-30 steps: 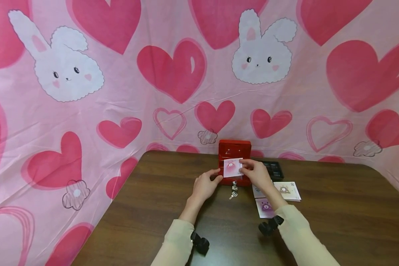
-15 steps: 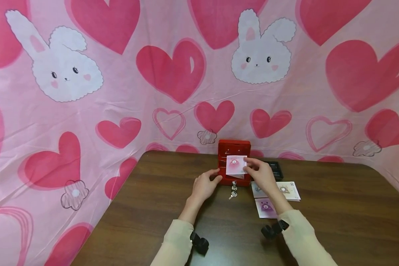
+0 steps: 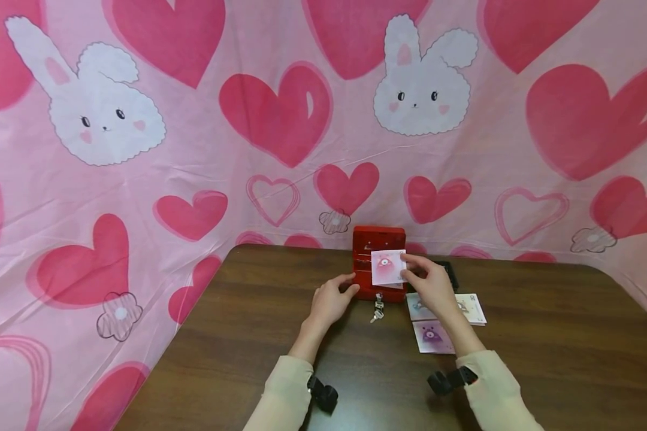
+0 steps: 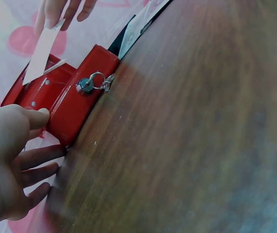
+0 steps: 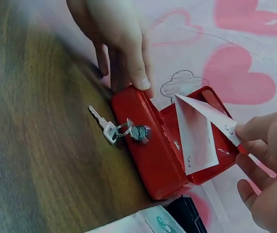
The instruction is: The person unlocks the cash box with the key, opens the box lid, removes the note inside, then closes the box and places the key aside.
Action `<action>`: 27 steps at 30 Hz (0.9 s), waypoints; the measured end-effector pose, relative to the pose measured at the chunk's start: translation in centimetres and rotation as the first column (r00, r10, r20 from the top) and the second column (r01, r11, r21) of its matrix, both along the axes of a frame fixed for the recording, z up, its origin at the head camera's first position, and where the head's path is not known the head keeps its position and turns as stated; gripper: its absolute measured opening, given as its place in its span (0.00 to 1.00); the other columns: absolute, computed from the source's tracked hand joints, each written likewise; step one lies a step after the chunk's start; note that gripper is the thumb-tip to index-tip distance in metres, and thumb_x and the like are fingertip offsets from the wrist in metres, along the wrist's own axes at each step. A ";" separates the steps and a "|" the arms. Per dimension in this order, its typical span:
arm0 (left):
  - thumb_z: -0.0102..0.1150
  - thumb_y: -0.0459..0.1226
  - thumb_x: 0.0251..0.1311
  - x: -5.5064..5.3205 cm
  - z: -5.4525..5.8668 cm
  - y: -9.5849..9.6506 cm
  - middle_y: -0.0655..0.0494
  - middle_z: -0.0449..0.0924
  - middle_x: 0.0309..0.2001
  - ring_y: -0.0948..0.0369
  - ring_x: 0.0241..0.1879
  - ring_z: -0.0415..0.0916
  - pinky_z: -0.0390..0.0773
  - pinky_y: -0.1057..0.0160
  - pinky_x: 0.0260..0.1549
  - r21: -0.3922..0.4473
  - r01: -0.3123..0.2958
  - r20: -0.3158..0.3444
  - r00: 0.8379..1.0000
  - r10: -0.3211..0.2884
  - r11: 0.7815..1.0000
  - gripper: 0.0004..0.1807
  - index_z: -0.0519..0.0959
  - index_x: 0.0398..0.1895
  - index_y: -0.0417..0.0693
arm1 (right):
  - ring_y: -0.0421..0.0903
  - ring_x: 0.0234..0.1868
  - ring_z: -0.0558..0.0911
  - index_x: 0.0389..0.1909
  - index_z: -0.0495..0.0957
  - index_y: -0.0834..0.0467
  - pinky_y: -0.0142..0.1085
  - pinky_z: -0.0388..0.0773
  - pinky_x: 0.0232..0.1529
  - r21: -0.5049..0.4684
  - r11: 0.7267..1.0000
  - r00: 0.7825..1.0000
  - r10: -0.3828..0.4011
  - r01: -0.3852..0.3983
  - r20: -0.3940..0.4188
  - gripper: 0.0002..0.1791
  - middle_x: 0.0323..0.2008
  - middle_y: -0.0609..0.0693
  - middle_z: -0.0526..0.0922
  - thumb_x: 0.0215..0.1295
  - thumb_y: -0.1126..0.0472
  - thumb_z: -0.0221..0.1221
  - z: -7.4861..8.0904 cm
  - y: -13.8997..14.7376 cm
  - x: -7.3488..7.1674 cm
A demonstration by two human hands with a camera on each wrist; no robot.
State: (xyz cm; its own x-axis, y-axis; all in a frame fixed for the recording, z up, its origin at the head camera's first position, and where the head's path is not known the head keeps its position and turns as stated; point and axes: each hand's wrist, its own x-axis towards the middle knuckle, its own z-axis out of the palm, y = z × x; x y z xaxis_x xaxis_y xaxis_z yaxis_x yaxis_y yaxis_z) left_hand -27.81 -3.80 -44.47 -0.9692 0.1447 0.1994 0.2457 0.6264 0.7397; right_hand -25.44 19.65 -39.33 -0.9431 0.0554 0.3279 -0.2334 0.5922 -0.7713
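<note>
Head: over the last second the right hand [image 3: 431, 289] shifted right and brought the pink note [image 3: 386, 265] along. Note sits above the red box [image 3: 365, 295], toward its right side; looks lifted clear, I'd say, but not yet past the box. Right hand pinches the note by its right edge. Left hand [image 3: 331, 299] hasn't moved: at the box's left wall, probably steadying it. Lid [image 3: 365, 237] up at the far side. Right of the box: black tray [image 3: 450, 276], bluish note [image 3: 417, 305], purple note [image 3: 432, 336], cream note [image 3: 473, 308], all on the tabletop [image 3: 237, 335]. Right hand and forearm cover parts of these.

Left wrist: thumb on the box rim, other fingers spread along the outside. Lock [image 4: 85, 86] on the near wall.

Right wrist: pale sheet [image 5: 196, 141] hangs below the pinched note; separate or folded, can't tell. If separate, could snag. Key [image 5: 110, 131] dangles off the near wall, apart from both hands.
</note>
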 end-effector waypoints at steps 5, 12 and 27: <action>0.59 0.49 0.67 0.0 0.0 -0.1 0.57 0.84 0.56 0.53 0.61 0.77 0.66 0.41 0.64 0.002 0.000 -0.014 1.000 0.000 1.000 0.21 0.79 0.62 0.59 | 0.43 0.37 0.76 0.58 0.81 0.58 0.28 0.71 0.36 0.013 1.000 1.000 0.007 -0.007 -0.001 0.20 0.40 0.56 0.86 0.65 0.62 0.64 0.0 0.4 0.4; 0.59 0.49 0.67 0.1 0.0 -0.1 0.56 0.84 0.57 0.53 0.61 0.77 0.65 0.40 0.65 -0.002 0.003 -0.012 1.000 -0.003 1.000 0.22 0.79 0.62 0.59 | 0.41 0.38 0.77 0.58 0.81 0.57 0.28 0.73 0.37 0.019 1.000 1.000 0.008 -0.007 -0.017 0.20 0.40 0.56 0.86 0.66 0.60 0.64 0.0 1.4 1.0; 0.58 0.51 0.67 0.0 -0.2 -0.2 0.57 0.84 0.56 0.52 0.61 0.77 0.61 0.37 0.67 0.004 0.007 -0.006 1.000 -0.007 1.000 0.22 0.79 0.62 0.61 | 0.35 0.33 0.75 0.58 0.80 0.59 0.25 0.72 0.35 -0.076 0.997 0.996 0.011 -0.018 -0.084 0.20 0.40 0.58 0.84 0.66 0.61 0.64 1.2 2.6 2.7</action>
State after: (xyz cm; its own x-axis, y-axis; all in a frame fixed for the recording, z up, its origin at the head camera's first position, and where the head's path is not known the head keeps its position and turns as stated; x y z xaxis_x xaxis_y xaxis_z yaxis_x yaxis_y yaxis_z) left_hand -27.82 -3.98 -44.63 -0.9668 0.1511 0.2059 0.2549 0.6219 0.7405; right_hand -22.72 22.24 -38.11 -0.9137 0.0698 0.4003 -0.3067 0.5278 -0.7921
